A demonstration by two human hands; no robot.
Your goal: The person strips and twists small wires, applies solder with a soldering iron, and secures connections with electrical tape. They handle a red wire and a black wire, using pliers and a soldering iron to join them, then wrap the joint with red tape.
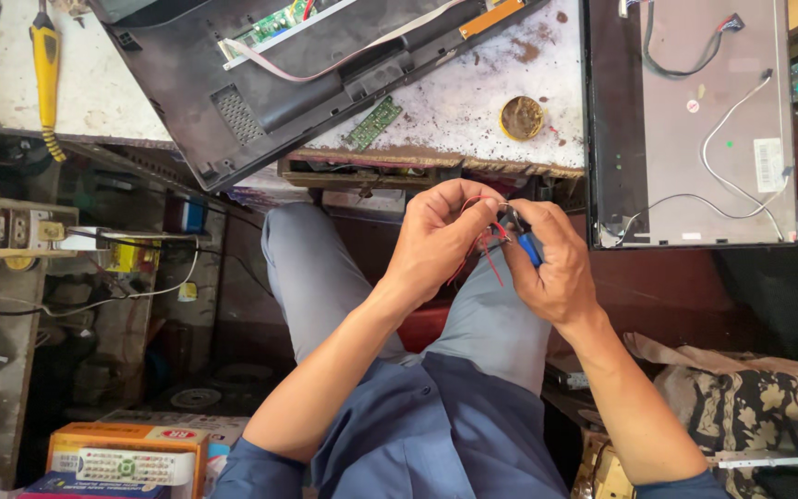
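Grips (496,226) together around red wires (482,245)

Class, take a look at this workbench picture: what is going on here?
A seated person is working over their lap in front of a stained workbench. The left hand pinches a bunch of thin red wires, while the right hand holds a small blue-handled tool against them. On the bench lie an opened black monitor casing, a small green circuit board, a round tin and a flat display panel with loose cables. A yellow-handled screwdriver lies at the far left.
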